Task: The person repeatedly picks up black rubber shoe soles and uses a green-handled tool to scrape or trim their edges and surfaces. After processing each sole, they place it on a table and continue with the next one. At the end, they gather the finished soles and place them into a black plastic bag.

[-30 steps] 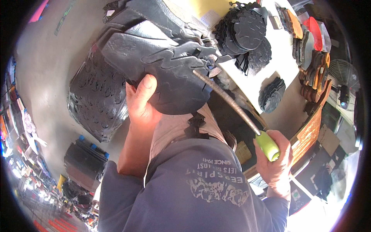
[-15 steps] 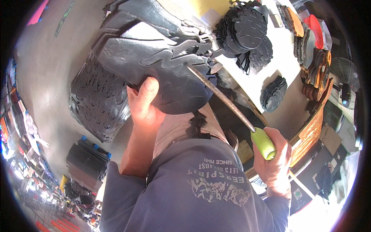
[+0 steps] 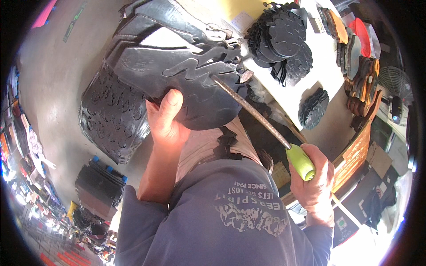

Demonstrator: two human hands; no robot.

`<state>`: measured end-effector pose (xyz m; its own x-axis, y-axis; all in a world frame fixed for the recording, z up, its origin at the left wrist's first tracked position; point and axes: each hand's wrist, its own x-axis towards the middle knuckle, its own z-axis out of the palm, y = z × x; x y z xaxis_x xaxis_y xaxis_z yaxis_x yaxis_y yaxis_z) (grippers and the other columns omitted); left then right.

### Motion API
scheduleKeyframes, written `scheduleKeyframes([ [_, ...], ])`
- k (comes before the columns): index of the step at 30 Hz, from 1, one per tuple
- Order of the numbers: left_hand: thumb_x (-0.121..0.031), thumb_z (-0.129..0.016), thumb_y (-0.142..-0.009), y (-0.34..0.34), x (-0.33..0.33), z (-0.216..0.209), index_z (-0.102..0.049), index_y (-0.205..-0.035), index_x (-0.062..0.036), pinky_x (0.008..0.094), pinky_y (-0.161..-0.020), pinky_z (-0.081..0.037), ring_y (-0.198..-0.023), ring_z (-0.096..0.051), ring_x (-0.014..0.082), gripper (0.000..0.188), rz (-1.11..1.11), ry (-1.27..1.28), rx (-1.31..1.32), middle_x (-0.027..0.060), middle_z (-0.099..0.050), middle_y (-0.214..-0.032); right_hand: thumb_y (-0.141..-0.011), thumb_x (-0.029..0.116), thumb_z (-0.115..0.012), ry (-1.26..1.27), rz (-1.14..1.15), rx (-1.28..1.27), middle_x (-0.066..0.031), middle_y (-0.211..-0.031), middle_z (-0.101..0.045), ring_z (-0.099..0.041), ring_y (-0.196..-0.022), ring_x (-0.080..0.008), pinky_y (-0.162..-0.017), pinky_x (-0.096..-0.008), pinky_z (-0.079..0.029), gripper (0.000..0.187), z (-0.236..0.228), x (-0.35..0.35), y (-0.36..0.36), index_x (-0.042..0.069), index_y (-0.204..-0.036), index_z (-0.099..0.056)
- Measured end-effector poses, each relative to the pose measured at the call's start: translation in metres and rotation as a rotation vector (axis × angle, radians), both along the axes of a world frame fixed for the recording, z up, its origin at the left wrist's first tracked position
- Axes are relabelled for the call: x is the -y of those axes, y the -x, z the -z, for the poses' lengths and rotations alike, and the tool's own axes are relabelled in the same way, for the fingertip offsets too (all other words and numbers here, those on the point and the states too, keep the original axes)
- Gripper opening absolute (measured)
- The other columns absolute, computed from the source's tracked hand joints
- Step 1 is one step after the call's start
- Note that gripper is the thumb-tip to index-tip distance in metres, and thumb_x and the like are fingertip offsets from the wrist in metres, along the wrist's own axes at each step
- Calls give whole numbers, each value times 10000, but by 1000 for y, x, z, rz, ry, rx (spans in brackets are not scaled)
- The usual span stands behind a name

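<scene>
The right hand [image 3: 313, 181] is closed around the rounded lime-green handle [image 3: 301, 163] of a tool, fingers wrapped and with no gap to be seen in the grip. From it a long, thin, mottled brown metal rod [image 3: 262, 119] slants up and to the left, its long axis pointing at the glossy black rubber sheet [image 3: 204, 102] that lies ahead of the right hand and to its left. The rod's tip is at a zigzag cut in that sheet; whether it presses on the face or enters the cut, I cannot tell. The left hand [image 3: 166, 119] is much the nearer of the 2 to the sheet: it pinches the lower edge, thumb flat on the face, fingers hidden behind. The sheet's long axis runs from a rounded end at lower right towards the upper left, crossing the rod's line. More cut black layers fan out beyond it. Farther off to the right, 1 small stack of black rubber soles [image 3: 313, 108] and a taller pile of black lugged soles [image 3: 286, 35] rest on a white tabletop [image 3: 290, 99].
</scene>
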<state>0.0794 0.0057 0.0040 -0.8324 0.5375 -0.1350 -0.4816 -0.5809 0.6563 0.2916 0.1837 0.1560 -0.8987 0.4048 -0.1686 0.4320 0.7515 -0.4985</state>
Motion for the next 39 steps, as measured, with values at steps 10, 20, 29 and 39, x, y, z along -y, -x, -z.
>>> scheduleKeyframes([
  [10, -188, -579, -1013, -3, 2, -2, -490, -1462, -41, 462, -1109, -468, -1271, -595, 279, 481, 6, 56, -41, 124, -592, -1397, -824, 6, -806, 24, 19, -9, -179, -990, -732, -744, -820, -362, -715, -398, -575, 467, 2, -2, -3, 35, -1214, -551],
  [20, -206, -575, -1022, -3, -4, -9, -503, -1450, -43, 454, -1094, -477, -1250, -606, 255, 463, -6, 22, -9, 107, -613, -1367, -801, -11, -810, 101, -39, 14, -174, -978, -729, -735, -830, -372, -713, -406, -573, 491, 5, -4, -7, 41, -1218, -555],
  [29, -297, -571, -1042, -5, 1, -15, -566, -1396, -29, 457, -1090, -476, -1239, -619, 277, 444, 0, -69, 127, 118, -642, -1348, -815, 51, -849, 6, 85, -44, -120, -1008, -708, -714, -885, -239, -796, -344, -558, 491, -3, -1, -17, 41, -1214, -564],
  [39, -351, -551, -1045, -5, 2, -16, -504, -1455, -17, 471, -1129, -441, -1290, -585, 305, 530, 72, -162, 129, 140, -601, -1414, -805, 41, -847, -2, 126, 12, -105, -1004, -701, -688, -835, -219, -789, -329, -543, 482, -4, -3, -18, 40, -1199, -569],
])
